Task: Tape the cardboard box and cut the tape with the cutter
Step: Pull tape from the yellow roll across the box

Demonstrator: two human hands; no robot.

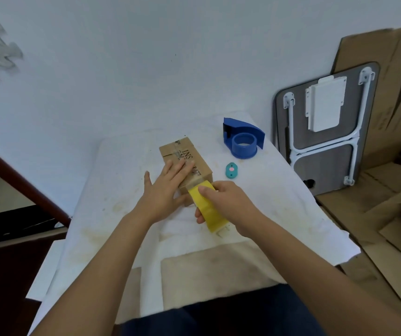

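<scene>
A small brown cardboard box [182, 151] with black print lies on the white cloth [122, 214], and a clear strip of tape runs along its top. My left hand [168, 187] rests flat on the box's near half, fingers spread. My right hand [228, 204] grips a yellow tape roll [209, 209] at the box's near end; tape stretches from the roll onto the box. A small teal cutter [231, 170] with a pink button lies on the cloth just right of the box, untouched.
A blue tape dispenser [243, 139] stands behind the cutter. At the right, a folded lap table [325, 132] leans against flattened cardboard sheets [388, 214]. A dark wooden rail [25, 180] runs along the left.
</scene>
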